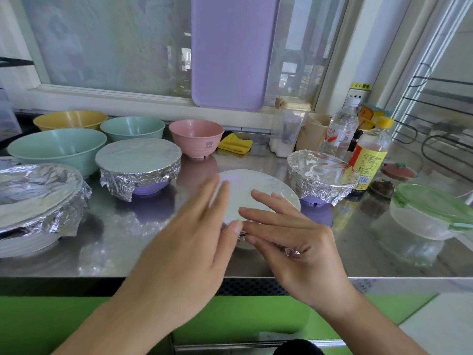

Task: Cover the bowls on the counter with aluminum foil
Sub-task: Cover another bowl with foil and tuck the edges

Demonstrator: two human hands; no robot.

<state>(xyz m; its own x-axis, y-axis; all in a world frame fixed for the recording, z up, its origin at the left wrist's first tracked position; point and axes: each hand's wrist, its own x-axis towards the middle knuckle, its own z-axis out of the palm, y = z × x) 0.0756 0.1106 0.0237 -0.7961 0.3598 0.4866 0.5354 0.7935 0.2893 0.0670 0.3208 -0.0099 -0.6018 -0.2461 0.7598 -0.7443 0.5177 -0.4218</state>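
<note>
A foil-covered bowl [253, 190] stands near the front of the steel counter [122, 242], between my hands. My left hand [194, 234], blurred, has straight fingers lying against the bowl's left side. My right hand [289, 234] cups the bowl's near right side, its thumb and lower fingers pressing crumpled foil to the wall while the upper fingers stretch over the top. Three other bowls wear foil: a purple one [139, 167] at centre left, a purple one [320, 175] at right, a white one [38, 201] at far left. Uncovered are a large green bowl [56, 147], a yellow bowl [70, 119], a smaller green bowl [133, 128] and a pink bowl [195, 137].
A lidded glass container [425, 213] sits at the right. Behind the right foil bowl stand an oil bottle [371, 155], a water bottle [341, 129] and a clear canister [288, 126]. A yellow cloth [234, 144] lies by the pink bowl. A purple board [230, 52] leans on the window.
</note>
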